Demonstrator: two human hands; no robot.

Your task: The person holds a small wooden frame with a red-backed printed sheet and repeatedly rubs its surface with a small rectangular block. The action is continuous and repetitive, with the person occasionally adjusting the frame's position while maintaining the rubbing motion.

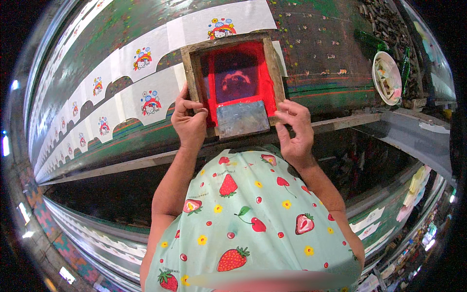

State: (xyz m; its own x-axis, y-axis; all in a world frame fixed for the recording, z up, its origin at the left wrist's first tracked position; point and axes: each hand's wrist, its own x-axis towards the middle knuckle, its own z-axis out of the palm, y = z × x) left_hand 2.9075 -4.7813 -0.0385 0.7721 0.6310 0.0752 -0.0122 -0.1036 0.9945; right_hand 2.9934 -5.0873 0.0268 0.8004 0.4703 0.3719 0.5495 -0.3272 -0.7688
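Note:
A wooden screen printing frame [193,80], its mesh coated with red ink around a dark window, lies over the white cut fabric pieces in front of me. A grey, stained squeegee blade [242,119] rests at its near end. My left hand [189,119] is closed on the frame's left side, thumb and fingers bent at the wooden bar. At the near right corner, my right hand [296,129] holds the frame with curled fingers, its thumb lower and apart from the fingertips. Beyond the frame lies a white piece [221,22] with a colourful rainbow cartoon print.
Rows of printed white pieces [141,61] run along the long green table [141,19] to the left. At the right stand a white oval bowl [386,78] with ink-stained contents and a green bottle [372,40]. A raised table edge [335,123] runs in front of me.

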